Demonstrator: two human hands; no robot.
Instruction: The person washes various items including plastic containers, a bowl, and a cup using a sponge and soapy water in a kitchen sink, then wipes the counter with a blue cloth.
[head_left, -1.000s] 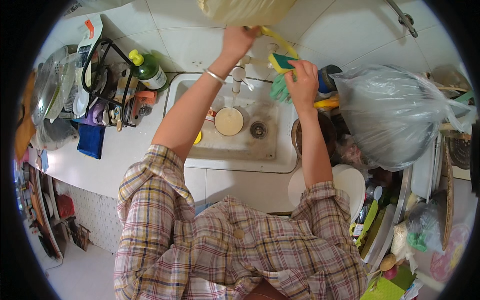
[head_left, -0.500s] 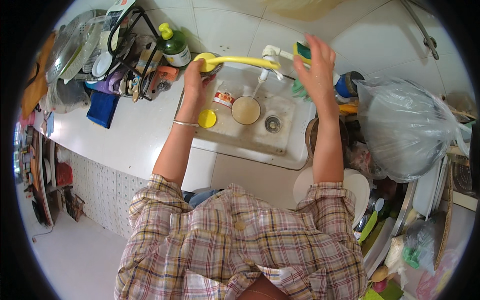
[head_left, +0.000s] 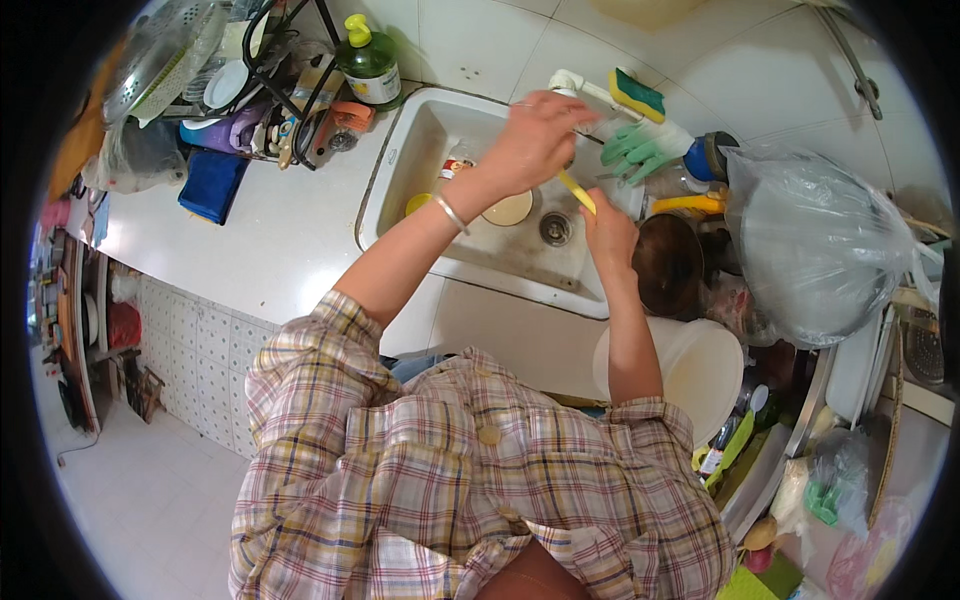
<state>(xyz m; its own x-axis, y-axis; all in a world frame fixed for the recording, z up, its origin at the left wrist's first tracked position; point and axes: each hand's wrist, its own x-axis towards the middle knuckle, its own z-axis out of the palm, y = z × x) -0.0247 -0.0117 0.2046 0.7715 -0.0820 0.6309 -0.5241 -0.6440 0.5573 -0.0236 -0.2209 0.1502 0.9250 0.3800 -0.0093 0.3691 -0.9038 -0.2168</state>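
Note:
My left hand [head_left: 535, 145] is over the faucet [head_left: 568, 82], its fingers slightly blurred and reaching right; its palm side is hidden. In my right hand [head_left: 610, 237] is a scrubber with a yellow handle [head_left: 577, 190], gripped near the handle's end. The scrubber's head lies hidden beneath my left hand. Below, in the white sink [head_left: 400, 160], stands a round vessel of cloudy liquid [head_left: 508, 210], partly covered by my left wrist. Beside it lie a clear container with a red label [head_left: 459, 160] and a yellow lid [head_left: 418, 203].
A sponge [head_left: 637, 95] rests on the faucet pipe. Green rubber gloves [head_left: 645, 150] and a bagged round item [head_left: 815, 250] crowd the right side. A pump bottle [head_left: 370, 65], a black rack [head_left: 290, 80] and a blue cloth [head_left: 212, 187] stand on the left counter.
The scrubber has passed from my left hand to my right, which came down from beside the sponge. My left hand has moved right to the faucet. The view has shifted slightly.

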